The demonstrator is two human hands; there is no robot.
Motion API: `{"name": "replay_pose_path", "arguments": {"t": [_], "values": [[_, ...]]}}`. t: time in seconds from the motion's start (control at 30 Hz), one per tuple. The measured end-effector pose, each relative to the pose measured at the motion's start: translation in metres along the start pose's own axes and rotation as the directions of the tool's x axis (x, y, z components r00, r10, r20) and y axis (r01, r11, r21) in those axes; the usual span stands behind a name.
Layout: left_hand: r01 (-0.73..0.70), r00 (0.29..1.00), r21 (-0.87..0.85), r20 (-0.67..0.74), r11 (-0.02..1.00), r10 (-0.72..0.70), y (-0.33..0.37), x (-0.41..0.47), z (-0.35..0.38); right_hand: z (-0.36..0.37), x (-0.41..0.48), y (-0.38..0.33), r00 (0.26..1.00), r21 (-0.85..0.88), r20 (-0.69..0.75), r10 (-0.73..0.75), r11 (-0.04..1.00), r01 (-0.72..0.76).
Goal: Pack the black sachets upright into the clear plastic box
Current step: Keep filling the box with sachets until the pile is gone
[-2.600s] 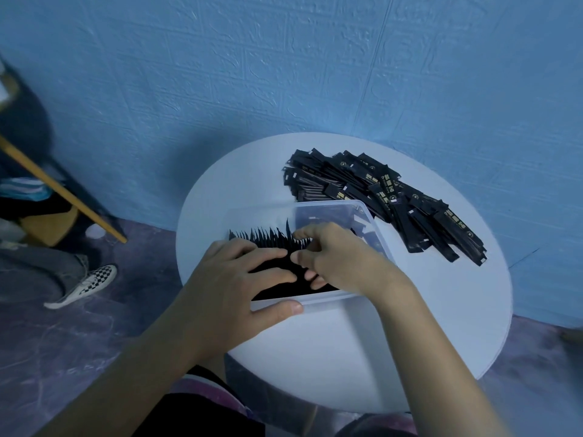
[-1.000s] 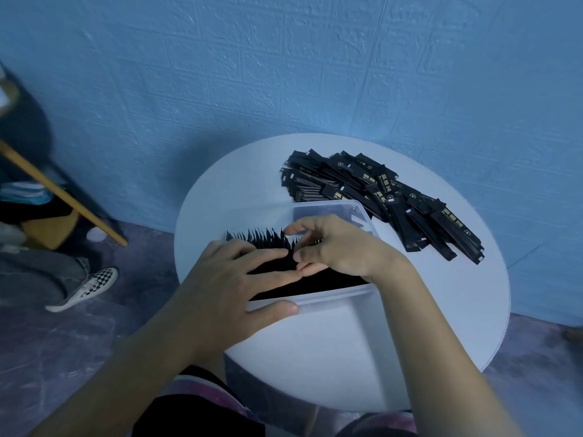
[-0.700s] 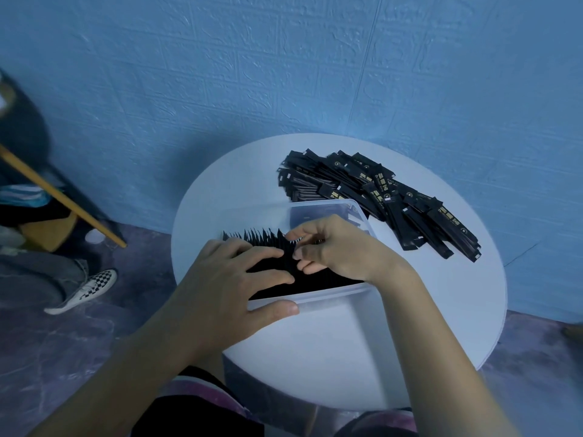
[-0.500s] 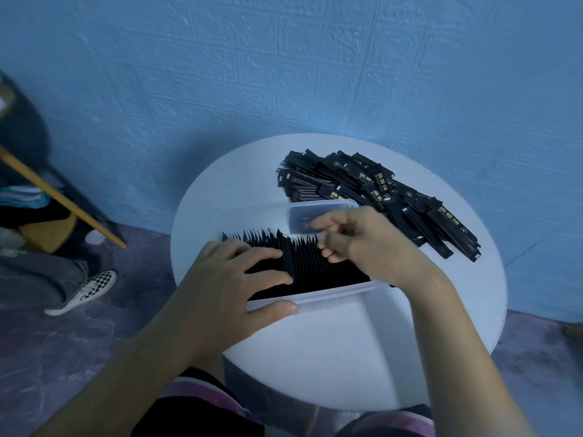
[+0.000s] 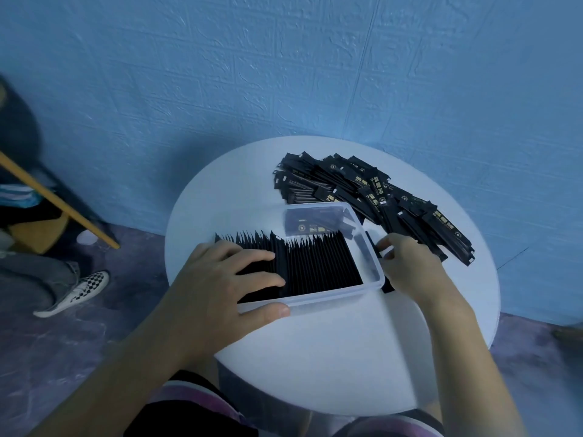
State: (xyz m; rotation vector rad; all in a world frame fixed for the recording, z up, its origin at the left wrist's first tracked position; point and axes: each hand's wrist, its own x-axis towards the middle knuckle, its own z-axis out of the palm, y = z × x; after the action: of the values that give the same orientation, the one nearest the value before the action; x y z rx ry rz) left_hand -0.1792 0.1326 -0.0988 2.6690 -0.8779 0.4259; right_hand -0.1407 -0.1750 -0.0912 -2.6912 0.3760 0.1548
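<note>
Resting flat on the packed row of upright sachets, the left hand keeps its fingers straight and spread, thumb against the near wall of the one clear plastic box mid-counter. The row holds dozens, too tight to count. At three o'clock of the box the right hand curls its fingers over one loose sachet; whether they grip it I cannot tell. One tangled heap lies at two o'clock. A checkered shoe stands on the floor at nine.

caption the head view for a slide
Left hand rests on upright sachets in the clear box; right hand beside it, near the loose pile.
</note>
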Motion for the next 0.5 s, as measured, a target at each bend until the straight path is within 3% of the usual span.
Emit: {"name": "replay_pose_path", "arguments": {"t": [0.1, 0.23, 0.5], "values": [[0.025, 1.0, -0.005, -0.005, 1.0, -0.025, -0.008, -0.003, -0.004, -0.006, 0.008, 0.003, 1.0, 0.085, -0.001, -0.018, 0.996, 0.018], [0.037, 0.999, -0.021, -0.003, 0.999, -0.037, -0.016, -0.006, -0.006, -0.011, 0.023, -0.01, 0.985, 0.287, -0.084, -0.151, 0.943, 0.169], [0.05, 0.999, -0.051, 0.009, 0.997, -0.049, -0.014, -0.007, -0.007, 0.011, 0.048, -0.047, 0.966, 0.235, -0.046, -0.253, 0.938, 0.256]]}}
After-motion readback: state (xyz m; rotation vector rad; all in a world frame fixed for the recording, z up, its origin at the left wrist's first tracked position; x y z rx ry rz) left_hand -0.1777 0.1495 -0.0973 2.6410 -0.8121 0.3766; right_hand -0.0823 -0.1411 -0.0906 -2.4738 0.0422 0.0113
